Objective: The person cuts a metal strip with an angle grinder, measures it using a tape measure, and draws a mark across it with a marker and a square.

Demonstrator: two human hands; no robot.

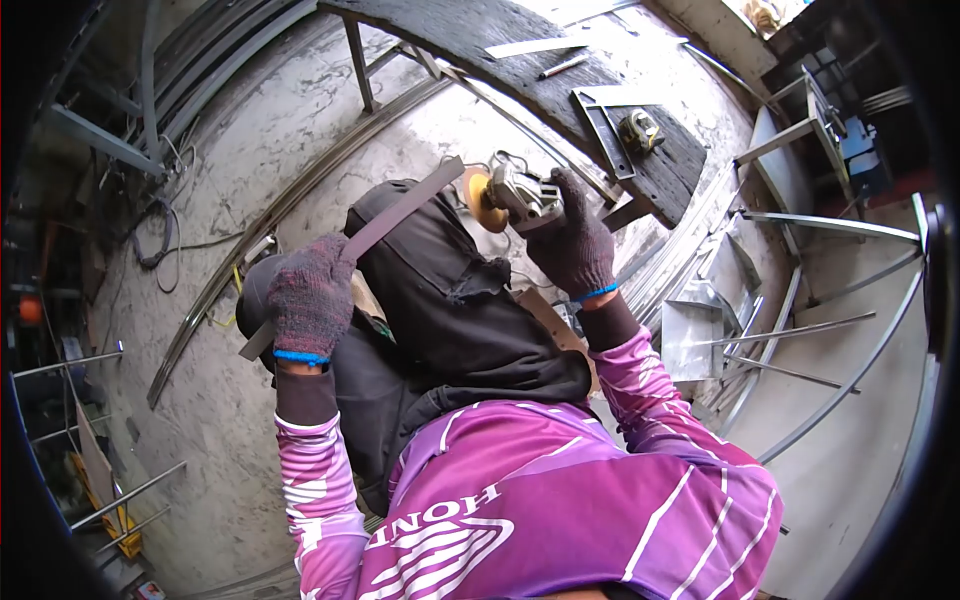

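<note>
My left hand (pixel 310 298), in a dark knitted glove with a blue cuff, is closed around a flat metal strip (pixel 405 205). The strip slants up to the right across my lap, its short lower end showing below the glove. In the other glove, my right hand (pixel 572 240) grips an angle grinder (pixel 524 190). An orange-brown disc (pixel 485 199) on the grinder faces the strip's upper end. Disc and strip look very close; whether they touch I cannot tell. My dark trousers (pixel 430 290) lie beneath both.
A dark workbench (pixel 660 185) ahead bears a set square (pixel 603 135), a tape measure (pixel 640 131) and a pen-like stick (pixel 563 67). Long metal bars (pixel 290 205) lie on the floor to the left. Metal frames (pixel 830 225) and bent sheet metal (pixel 695 335) stand at right.
</note>
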